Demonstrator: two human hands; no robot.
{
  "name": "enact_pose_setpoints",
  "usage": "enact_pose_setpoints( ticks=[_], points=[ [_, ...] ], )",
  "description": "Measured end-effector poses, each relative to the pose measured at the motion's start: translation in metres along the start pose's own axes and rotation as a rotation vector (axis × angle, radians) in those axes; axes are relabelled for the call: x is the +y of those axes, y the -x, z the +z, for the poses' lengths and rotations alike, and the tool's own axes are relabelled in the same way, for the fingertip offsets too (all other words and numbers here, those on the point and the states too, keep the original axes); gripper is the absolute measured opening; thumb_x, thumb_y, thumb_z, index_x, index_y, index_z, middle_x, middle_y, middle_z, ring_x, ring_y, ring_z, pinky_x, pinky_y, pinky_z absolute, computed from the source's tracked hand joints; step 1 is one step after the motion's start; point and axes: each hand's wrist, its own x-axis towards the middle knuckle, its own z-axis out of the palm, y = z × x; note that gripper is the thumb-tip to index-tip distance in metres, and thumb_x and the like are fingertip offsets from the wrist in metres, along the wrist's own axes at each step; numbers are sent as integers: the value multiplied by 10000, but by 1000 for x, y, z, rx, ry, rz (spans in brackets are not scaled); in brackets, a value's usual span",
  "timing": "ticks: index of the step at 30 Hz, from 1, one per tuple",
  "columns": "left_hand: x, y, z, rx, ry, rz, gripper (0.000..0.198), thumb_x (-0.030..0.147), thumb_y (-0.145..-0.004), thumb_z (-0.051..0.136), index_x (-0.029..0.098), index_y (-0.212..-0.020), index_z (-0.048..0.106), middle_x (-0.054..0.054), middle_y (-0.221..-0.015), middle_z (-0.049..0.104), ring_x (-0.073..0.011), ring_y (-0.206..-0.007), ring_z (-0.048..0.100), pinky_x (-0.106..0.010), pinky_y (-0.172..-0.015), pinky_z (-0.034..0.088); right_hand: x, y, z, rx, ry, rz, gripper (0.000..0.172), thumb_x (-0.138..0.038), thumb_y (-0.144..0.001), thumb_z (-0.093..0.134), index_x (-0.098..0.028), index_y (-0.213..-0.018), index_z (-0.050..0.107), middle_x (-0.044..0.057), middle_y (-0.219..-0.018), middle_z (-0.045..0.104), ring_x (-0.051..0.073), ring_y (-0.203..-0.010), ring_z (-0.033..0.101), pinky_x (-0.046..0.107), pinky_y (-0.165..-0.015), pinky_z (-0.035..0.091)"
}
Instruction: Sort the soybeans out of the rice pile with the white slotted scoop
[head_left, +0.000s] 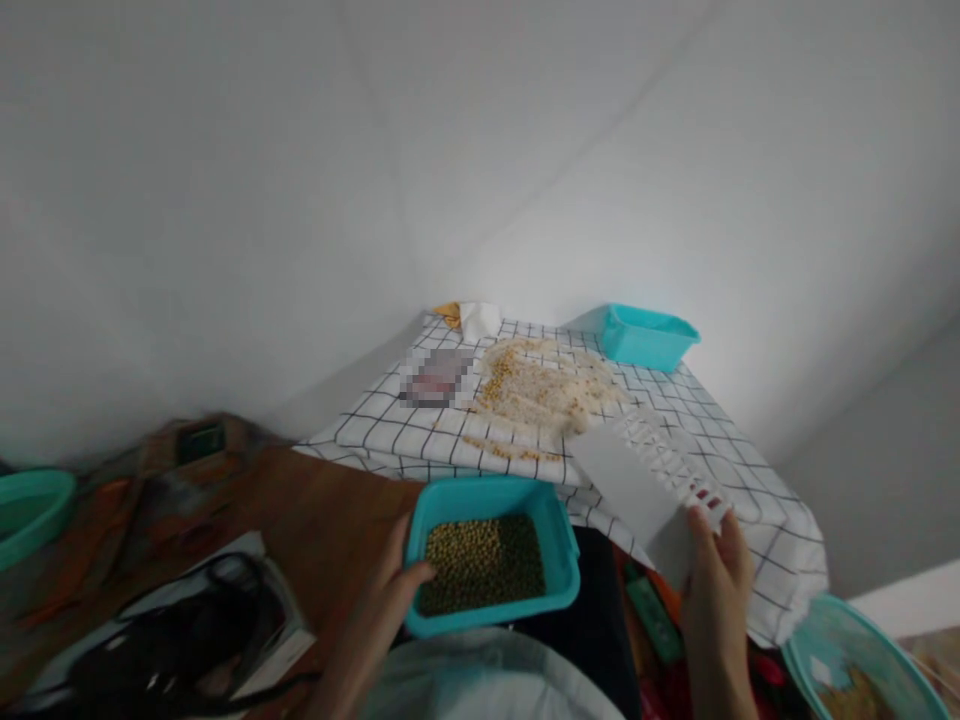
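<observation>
White walls meet in a corner behind a table draped in a checked cloth. Nearest, the left hand clamps the rim of a teal tub of beans, thumb inside, probably steadying it at the table edge. Beside it, the right hand pinches a white card with a cut, comb-like edge, angled toward the cloth like a scraper. Farther off lies a spread of pale grain, and beyond it a second teal tub.
</observation>
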Motion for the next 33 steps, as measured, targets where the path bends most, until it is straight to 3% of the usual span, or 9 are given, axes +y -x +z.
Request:
enact_pose_setpoints(
  ticks=[5, 10, 13, 16, 19, 23, 26, 30, 33],
  points=[
    [16, 1, 1, -87, 72, -82, 871, 262, -760, 567, 164, -1596, 345, -104, -1188, 742, -224, -771, 683, -286, -627, 508, -2, 2, -5, -97, 92, -87, 492, -526, -821, 795, -209, -1186, 701, 36, -966, 761, 203, -774, 688, 292, -678, 539],
    [30, 5, 11, -76, 90, -69, 825, 259, -752, 570, 150, -1554, 410, -99, -1162, 731, -231, -885, 680, -270, -694, 517, 0, -6, -3, -102, 68, -72, 513, -557, -759, 837, -201, -1099, 690, 39, -915, 763, 195, -724, 680, 305, -676, 546],
    [32, 6, 14, -86, 105, -84, 848, 231, -744, 556, 116, -1567, 385, -134, -1295, 696, -228, -938, 682, -256, -668, 514, 1, -3, -3, -104, 62, -58, 492, -546, -792, 825, -213, -1123, 680, 35, -946, 769, 197, -753, 702, 305, -692, 557],
    [30, 4, 13, -120, 132, -94, 862, 252, -775, 549, 146, -1602, 328, -134, -1357, 678, -187, -766, 661, -258, -577, 476, 3, 3, -2, -109, 47, -46, 501, -545, -787, 833, -210, -1128, 682, 43, -970, 780, 215, -799, 728, 307, -706, 576],
    [27, 0, 12, -146, 107, -130, 850, 282, -796, 541, 189, -1609, 314, -108, -1222, 729, -161, -593, 593, -265, -489, 403, 4, 4, -1, -116, 21, -36, 511, -537, -776, 845, -217, -1139, 681, 52, -1026, 791, 224, -821, 743, 302, -698, 589],
    [29, -1, 13, -127, 117, -72, 832, 258, -780, 561, 173, -1582, 353, -119, -1311, 682, -213, -893, 695, -243, -592, 488, 4, 1, -3, -128, 29, -46, 521, -537, -758, 854, -216, -1134, 689, 60, -1029, 797, 234, -822, 750, 305, -680, 592],
    [32, 0, 13, -106, 118, -42, 777, 248, -773, 570, 175, -1531, 416, -118, -1444, 614, -253, -1133, 665, -246, -697, 524, 3, 0, -4, -139, 47, -64, 497, -538, -774, 833, -214, -1127, 701, 68, -1043, 799, 235, -842, 750, 316, -709, 592],
    [31, -1, 12, -109, 139, -25, 732, 254, -779, 583, 187, -1498, 465, -97, -1383, 654, -243, -1157, 657, -265, -875, 528, 4, 0, -2, -155, 61, -74, 482, -541, -784, 821, -203, -1107, 703, 74, -1021, 795, 236, -839, 741, 326, -719, 586],
    [28, -6, 12, -125, 140, -66, 799, 260, -774, 595, 208, -1549, 410, -106, -1347, 671, -255, -1058, 685, -293, -813, 546, 5, -1, 0, -171, 26, -65, 524, -547, -761, 835, -197, -1126, 700, 84, -1012, 798, 249, -824, 743, 345, -717, 587]
  ],
)
